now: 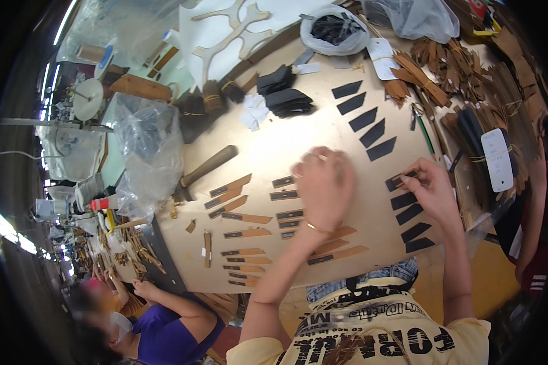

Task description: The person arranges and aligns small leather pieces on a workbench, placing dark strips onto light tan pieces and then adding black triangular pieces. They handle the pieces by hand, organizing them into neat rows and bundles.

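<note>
My right hand (431, 190) is at the right side of the table, its thumb and forefinger pinched on a small black strip (396, 182). That strip is the top one of a column of slant-ended black pieces (414, 214). My left hand (326, 188) is over the middle of the table, smeared by motion, so its grip is hidden. Under and beside it lie brown strips with dark ends (284, 196). More such brown strips (247, 233) are laid in rows to the left. Another row of black pieces (363, 118) runs diagonally beyond my hands.
A hammer (210, 165) lies at the left. Black stacks (286, 100), a bag of black scraps (333, 30) and brown strip bundles (453, 70) sit at the back. A tagged bundle (469, 143) is at right. One co-worker (173, 328) sits at left; another person's arm (534, 207) shows at right.
</note>
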`<act>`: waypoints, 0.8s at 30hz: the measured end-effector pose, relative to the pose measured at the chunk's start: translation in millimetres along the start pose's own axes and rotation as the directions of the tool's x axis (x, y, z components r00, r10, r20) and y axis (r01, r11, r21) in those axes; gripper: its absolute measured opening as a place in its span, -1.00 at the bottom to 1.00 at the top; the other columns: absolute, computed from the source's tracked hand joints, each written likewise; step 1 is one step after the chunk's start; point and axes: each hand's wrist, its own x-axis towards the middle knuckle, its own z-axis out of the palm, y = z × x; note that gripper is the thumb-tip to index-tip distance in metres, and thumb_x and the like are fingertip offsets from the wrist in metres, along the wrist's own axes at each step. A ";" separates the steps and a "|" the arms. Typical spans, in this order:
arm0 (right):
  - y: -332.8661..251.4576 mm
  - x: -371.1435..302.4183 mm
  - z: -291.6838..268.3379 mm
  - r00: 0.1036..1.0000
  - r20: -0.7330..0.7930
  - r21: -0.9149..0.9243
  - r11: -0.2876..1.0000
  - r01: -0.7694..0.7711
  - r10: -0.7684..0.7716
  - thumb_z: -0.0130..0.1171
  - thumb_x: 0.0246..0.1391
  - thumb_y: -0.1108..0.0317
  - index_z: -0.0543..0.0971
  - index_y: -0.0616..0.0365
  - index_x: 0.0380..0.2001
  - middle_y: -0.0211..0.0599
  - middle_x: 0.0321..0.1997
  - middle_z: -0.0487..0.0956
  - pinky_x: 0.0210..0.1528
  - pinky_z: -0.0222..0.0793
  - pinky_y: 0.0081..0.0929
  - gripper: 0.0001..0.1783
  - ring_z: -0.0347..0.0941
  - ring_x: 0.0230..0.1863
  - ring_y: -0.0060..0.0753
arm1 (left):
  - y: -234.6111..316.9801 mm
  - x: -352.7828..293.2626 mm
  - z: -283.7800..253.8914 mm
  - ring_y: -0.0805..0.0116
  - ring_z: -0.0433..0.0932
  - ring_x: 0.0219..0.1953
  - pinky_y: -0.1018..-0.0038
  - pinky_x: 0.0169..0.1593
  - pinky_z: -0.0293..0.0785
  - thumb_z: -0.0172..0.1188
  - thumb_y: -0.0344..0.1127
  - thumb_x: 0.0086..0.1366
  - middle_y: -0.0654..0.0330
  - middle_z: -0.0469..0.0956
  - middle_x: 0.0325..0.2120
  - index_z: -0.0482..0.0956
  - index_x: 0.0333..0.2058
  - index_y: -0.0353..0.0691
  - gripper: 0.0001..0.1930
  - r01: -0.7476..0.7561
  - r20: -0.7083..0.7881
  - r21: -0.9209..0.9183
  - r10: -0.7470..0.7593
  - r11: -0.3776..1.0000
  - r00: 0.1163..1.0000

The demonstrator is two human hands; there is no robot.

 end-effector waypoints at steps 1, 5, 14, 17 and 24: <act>-1.0 -0.8 -0.6 1.000 -0.003 -0.010 1.000 -0.006 0.006 0.12 0.14 0.55 0.48 0.32 -0.29 -0.27 -0.41 0.64 -0.22 0.46 -0.64 -0.92 0.60 -0.32 -0.57 | -26.2 13.1 -7.0 0.12 0.50 -0.13 0.23 0.00 0.27 0.27 -0.25 0.16 0.10 0.54 -0.25 0.64 -0.32 -0.18 -0.83 0.004 -0.087 -0.023 -0.006 1.000 0.996; -3.4 -0.4 0.1 1.000 -0.015 -0.041 0.999 -0.001 0.001 0.14 0.14 0.52 0.49 0.32 -0.31 -0.25 -0.42 0.65 -0.26 0.45 -0.63 -0.92 0.59 -0.36 -0.58 | -131.2 72.1 -38.8 -0.01 0.54 -0.22 0.25 -0.10 0.46 0.28 -0.28 0.23 -0.09 0.54 -0.26 0.64 -0.13 -0.39 -0.69 0.059 -0.204 0.191 -0.020 0.980 0.979; -5.7 -2.8 2.0 0.998 -0.034 0.028 0.998 0.052 -0.051 0.15 0.11 0.55 0.50 0.37 -0.32 -0.29 -0.49 0.61 -0.37 0.40 -0.65 -0.91 0.52 -0.44 -0.63 | -169.9 92.2 -36.3 -0.05 0.55 -0.21 0.21 -0.07 0.47 0.25 -0.39 0.17 -0.08 0.58 -0.23 0.67 -0.25 -0.36 -0.80 -0.021 0.008 0.168 0.020 0.985 1.000; -7.4 -1.6 3.0 0.997 -0.003 0.018 0.997 0.076 -0.076 0.14 0.10 0.56 0.49 0.35 -0.31 -0.24 -0.43 0.64 -0.30 0.44 -0.61 -0.91 0.59 -0.37 -0.56 | -152.6 87.3 -53.8 -0.01 0.56 -0.23 0.21 -0.07 0.46 0.24 -0.40 0.16 -0.03 0.59 -0.24 0.68 -0.28 -0.32 -0.83 -0.028 -0.139 0.199 0.057 0.980 0.989; -3.3 -1.2 -2.1 0.997 0.028 -0.014 0.997 0.079 -0.078 0.18 0.15 0.49 0.52 0.33 -0.28 -0.26 -0.41 0.65 -0.26 0.47 -0.58 -0.88 0.62 -0.31 -0.52 | -3.9 -3.1 -47.0 0.24 0.57 -0.38 0.35 -0.24 0.43 0.37 -0.40 0.06 0.23 0.60 -0.37 0.68 -0.36 -0.13 -0.87 -0.208 -0.096 0.255 0.238 0.944 0.966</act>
